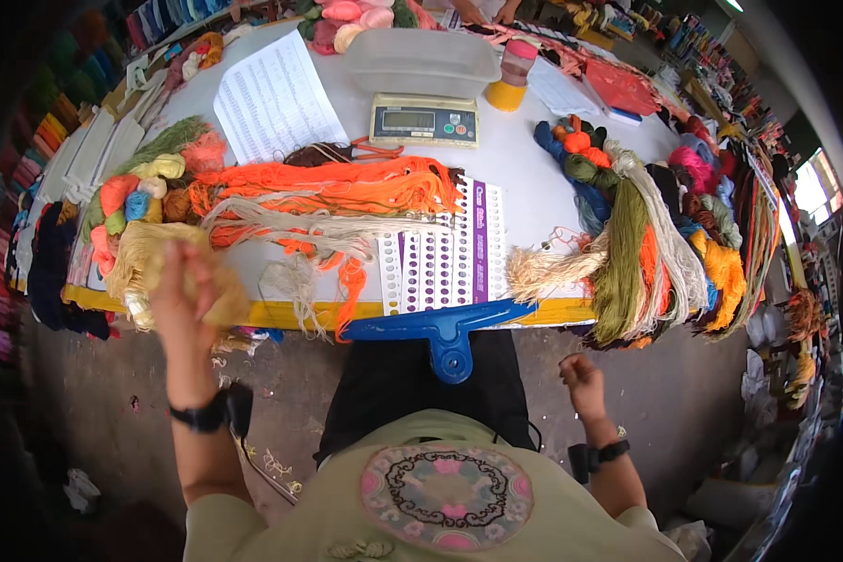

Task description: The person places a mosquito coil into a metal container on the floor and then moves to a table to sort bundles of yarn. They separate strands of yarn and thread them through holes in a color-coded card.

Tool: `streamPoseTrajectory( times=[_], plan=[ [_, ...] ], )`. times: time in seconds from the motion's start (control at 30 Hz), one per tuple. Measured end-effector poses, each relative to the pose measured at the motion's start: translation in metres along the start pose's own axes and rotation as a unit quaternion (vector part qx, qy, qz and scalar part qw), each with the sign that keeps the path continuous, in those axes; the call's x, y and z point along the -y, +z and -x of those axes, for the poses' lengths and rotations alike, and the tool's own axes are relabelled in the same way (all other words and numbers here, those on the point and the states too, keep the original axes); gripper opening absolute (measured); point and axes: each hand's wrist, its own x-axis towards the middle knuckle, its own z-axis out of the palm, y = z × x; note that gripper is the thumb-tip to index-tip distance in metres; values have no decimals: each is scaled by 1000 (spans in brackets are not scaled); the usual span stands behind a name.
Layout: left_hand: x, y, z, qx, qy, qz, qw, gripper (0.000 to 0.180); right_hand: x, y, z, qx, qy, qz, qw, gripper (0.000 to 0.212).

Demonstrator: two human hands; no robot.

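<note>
At the table's left front edge my left hand (184, 286) is blurred by motion, its thumb and fingers bent around cream yarn (223, 290) that is smeared along with it. More cream and pale yellow skeins lie under and beside that hand. My right hand (584, 384) is curled closed over the floor, away from the table, and no object shows in it. Between the hands, bright orange yarn (347, 183) and off-white strands (295, 223) stretch across the table. Their right ends lie by white and purple cards (459, 244) with rows of round holes.
A blue plastic bar (440, 330) juts from the front edge. Behind are a digital scale (424, 122), a clear tray (421, 64), a pink-lidded jar (512, 75) and a printed sheet (276, 103). Green and white skeins (628, 253) hang at right. Another person's hands (482, 11) show at the back.
</note>
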Motion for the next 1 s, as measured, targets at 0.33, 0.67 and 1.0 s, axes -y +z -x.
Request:
streamPoseTrajectory(
  times=[0.33,0.67,1.0],
  plan=[
    [3,82,43,357,-171,290,871,74,246,100,-29,292,-252,-143,911,17],
    [35,127,30,466,105,-102,873,80,278,173,-39,411,-177,-276,851,21],
    [7,44,33,313,-180,28,932,37,278,77,-40,456,-119,-416,778,10]
  ],
)
